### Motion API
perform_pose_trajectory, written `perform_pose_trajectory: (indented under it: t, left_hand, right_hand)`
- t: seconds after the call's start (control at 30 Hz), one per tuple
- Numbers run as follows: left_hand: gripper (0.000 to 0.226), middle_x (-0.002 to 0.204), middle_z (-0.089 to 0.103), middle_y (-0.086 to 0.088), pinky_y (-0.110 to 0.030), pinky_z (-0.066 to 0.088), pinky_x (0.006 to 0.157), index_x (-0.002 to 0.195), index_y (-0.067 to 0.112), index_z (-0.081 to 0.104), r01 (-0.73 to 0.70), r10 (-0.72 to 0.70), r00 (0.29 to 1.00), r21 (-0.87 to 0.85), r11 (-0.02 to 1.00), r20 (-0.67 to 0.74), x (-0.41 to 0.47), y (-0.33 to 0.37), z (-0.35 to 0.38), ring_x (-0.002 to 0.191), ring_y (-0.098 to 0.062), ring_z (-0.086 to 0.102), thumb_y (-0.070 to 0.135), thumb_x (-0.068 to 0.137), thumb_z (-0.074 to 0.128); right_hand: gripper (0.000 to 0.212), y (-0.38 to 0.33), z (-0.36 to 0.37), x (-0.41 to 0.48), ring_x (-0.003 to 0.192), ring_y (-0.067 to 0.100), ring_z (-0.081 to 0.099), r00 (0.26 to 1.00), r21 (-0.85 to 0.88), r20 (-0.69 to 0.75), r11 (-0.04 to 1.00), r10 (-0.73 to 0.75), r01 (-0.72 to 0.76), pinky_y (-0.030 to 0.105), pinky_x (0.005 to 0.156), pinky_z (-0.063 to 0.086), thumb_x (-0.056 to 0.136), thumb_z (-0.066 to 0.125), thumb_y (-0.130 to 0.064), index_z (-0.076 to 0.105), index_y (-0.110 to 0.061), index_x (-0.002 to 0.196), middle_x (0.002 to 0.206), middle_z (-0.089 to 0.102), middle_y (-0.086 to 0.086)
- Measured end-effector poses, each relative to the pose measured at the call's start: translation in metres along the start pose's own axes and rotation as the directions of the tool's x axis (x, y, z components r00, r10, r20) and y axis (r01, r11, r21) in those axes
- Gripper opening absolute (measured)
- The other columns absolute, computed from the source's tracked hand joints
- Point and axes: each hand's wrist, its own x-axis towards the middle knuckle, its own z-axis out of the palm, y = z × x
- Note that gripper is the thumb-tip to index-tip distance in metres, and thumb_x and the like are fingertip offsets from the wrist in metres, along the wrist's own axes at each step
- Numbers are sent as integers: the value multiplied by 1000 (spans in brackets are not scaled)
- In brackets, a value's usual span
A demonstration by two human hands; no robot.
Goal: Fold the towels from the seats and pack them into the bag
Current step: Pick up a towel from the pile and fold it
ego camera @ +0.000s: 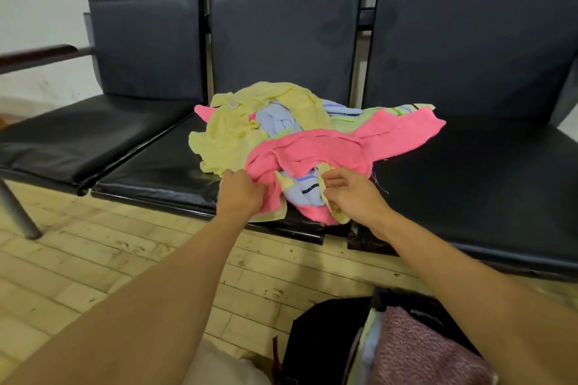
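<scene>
A loose heap of towels lies on the middle black seat (162, 166). On top is a pink towel (337, 147), with a pale yellow towel (228, 134) to its left and a light blue one (278, 119) underneath. My left hand (240, 194) grips the pink towel's near left edge. My right hand (353, 194) pinches the pink and yellow edge at the heap's near right. A black bag (319, 341) stands open on the floor at the bottom, with folded cloth (422, 353) inside it.
The row has three black padded seats with backrests; the left seat (72, 141) and right seat (488, 184) hold nothing. The floor (93, 259) is pale wooden planks. A metal leg (15, 212) stands at the left.
</scene>
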Motion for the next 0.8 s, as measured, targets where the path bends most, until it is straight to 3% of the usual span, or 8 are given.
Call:
perform_pose_trajectory:
  t: [0.13,0.33,0.43,0.5,0.57,0.67,0.73,0.8]
  left_hand:
    - [21,102,55,-20,-42,45,74,79,1,61,57,-58,997,-23,998,-49,1,-3,-8,96,-42,58,19,91,56]
    - [28,123,42,-13,-44,39,98,114,6,59,-30,-12,976,-190,981,-217,-13,34,-25,111,-33,44,15,96,40]
    - [23,104,50,-7,-34,43,77,101,9,53,-31,-34,995,-605,796,-96,-23,53,-36,91,-22,47,6,92,32]
    - [20,92,51,-5,-34,43,78,90,13,50,48,-27,999,-780,624,39,-32,59,-43,85,-18,48,7,90,31]
    - [19,80,55,-2,-33,48,72,83,15,49,122,8,990,-894,432,139,-41,63,-52,75,-15,52,8,92,34]
    - [27,63,49,-2,-25,44,55,73,11,48,242,106,959,-955,172,262,-55,70,-67,57,-12,50,5,94,33]
    - [28,64,50,-4,-28,45,56,73,11,48,300,129,935,-931,208,330,-64,73,-71,58,-14,52,9,96,32]
    - [24,74,56,-4,-32,47,61,79,14,53,297,117,925,-880,370,361,-73,77,-72,65,-17,55,21,98,40]
  right_hand:
    - [38,-3,-3,-5,114,15,57,998,-23,60,1000,2,0,25,92,43,90,58,-5,56,-14,127,123,59,0]
    - [29,-3,-6,-9,105,15,59,998,-47,55,999,-5,8,22,84,40,92,59,-9,62,-15,120,112,63,-1]
    - [19,-6,-3,-9,91,15,61,1000,33,-20,999,19,-19,25,79,46,92,57,-9,68,-16,106,96,66,-2]
    - [14,-11,-1,-10,77,17,57,994,218,-75,974,78,-60,29,72,49,94,56,-11,69,-13,89,82,62,2]
    - [24,-18,-1,-12,71,21,57,983,496,-28,857,181,-144,28,65,49,100,51,-20,66,-8,86,82,62,10]
    - [49,-20,-6,-11,95,29,66,955,750,113,607,275,-263,37,82,55,103,38,-44,60,-1,110,105,68,18]
    - [58,-18,-10,-10,103,34,64,942,872,176,398,286,-284,46,91,53,100,39,-52,54,-1,121,112,64,21]
    - [51,-15,-17,-13,101,33,65,933,905,229,291,277,-309,50,88,54,98,44,-51,54,-9,125,112,65,18]
